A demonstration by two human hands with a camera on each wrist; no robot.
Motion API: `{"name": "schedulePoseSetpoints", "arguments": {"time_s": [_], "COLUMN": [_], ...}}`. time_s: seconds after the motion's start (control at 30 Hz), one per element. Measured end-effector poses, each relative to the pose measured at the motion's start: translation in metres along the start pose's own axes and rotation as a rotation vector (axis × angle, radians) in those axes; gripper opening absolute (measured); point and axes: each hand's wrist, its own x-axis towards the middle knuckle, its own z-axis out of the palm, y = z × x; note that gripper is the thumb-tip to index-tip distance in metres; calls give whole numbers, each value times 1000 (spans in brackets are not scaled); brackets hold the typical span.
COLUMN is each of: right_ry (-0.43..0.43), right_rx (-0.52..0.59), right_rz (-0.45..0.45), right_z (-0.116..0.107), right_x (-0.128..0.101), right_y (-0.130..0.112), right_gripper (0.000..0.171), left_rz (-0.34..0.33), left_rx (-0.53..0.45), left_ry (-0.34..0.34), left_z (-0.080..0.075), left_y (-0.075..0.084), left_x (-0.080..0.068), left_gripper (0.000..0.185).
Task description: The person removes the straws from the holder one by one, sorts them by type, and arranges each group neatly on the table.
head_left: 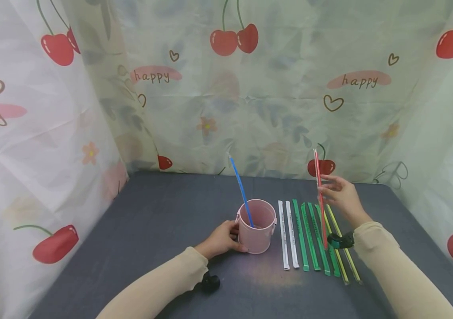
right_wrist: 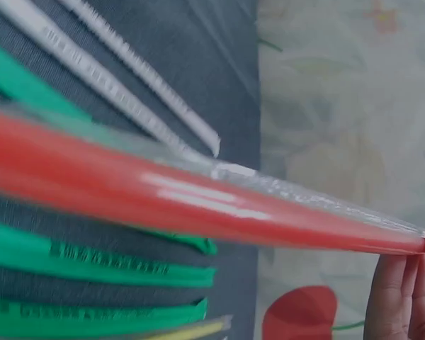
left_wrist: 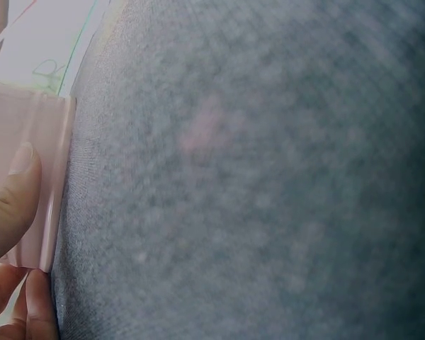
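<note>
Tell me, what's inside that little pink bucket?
One blue straw stands slanted in the pink bucket, its top sticking out above the rim. The wall hides the bucket's floor and the straw's lower end, so anything lying at the bottom cannot be seen.

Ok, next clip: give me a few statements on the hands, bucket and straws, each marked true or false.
1. The left hand grips the pink bucket. True.
2. A blue straw stands in the bucket. True.
3. The right hand holds a yellow straw. False: its fingers pinch the red straw, held nearly upright.
4. The white straws lie on the dark table. True.
5. The green straws are inside the bucket. False: they lie on the table beside the white ones.
</note>
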Motion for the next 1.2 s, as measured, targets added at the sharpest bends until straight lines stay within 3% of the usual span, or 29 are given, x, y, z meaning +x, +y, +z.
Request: {"name": "schedulePoseSetpoints", "arguments": {"time_s": [0.3, 0.7, 1.2], "right_ry": [-63, -53, -82], "right_rx": [-211, -336, -351], "right_rz": [126, 279, 414], "right_z": [-11, -30, -49], "right_x": [8, 13, 15], "right_y": [23, 48, 78], "right_gripper": [51, 51, 52], "left_rz": [1, 3, 9], "left_rx": [0, 8, 3], "left_ry": [0, 3, -1], "left_z": [0, 0, 0], "left_y": [1, 2, 2], "left_x": [-1, -1, -1], "left_gripper": [65, 65, 65]}}
